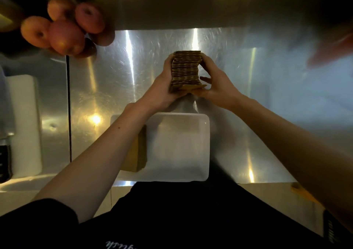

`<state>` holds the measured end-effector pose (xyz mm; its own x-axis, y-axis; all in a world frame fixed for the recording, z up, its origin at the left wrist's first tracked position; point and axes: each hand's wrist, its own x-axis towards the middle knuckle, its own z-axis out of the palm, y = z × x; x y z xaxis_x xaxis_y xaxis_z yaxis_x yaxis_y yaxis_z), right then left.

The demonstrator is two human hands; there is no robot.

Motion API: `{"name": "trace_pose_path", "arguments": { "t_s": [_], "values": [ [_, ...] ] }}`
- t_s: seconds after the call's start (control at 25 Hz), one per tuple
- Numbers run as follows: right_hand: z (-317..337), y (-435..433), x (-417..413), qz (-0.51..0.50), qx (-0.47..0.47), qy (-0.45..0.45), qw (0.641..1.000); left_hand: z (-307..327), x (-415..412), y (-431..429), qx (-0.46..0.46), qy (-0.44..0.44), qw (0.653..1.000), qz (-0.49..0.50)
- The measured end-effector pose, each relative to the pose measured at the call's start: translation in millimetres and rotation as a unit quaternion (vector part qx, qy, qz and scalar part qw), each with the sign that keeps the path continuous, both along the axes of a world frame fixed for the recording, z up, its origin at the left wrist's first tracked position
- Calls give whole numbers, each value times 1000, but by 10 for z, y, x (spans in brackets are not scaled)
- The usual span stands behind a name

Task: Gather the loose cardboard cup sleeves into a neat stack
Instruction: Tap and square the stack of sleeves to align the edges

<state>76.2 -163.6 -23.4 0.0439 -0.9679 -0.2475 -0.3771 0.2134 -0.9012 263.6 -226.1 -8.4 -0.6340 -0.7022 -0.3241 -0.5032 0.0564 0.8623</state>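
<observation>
A thick stack of brown cardboard cup sleeves is held above the steel counter near the middle of the view. My left hand presses on its left side and my right hand on its right side, thumbs at the near end. The stack leans a little and one sleeve sticks out at its near end. A second pile of brown sleeves lies against the left side of a white tray, partly hidden by my left forearm.
A white rectangular tray sits on the steel counter near its front edge. Several apples are at the far left. A white roll stands at the left. A blurred hand shows at the far right.
</observation>
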Motion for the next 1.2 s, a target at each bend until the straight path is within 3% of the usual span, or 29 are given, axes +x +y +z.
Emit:
{"name": "trace_pose_path", "arguments": {
  "t_s": [0.44,0.84,1.2],
  "values": [
    [-200,-44,42,24,12,3,1000,-128,-168,-13,22,-59,997,-36],
    [-274,-103,-70,25,24,8,999,-299,-215,-56,-26,-55,998,-25],
    [-335,-120,-111,27,17,4,999,-222,-334,-68,-13,-64,998,-9]
  ]
}}
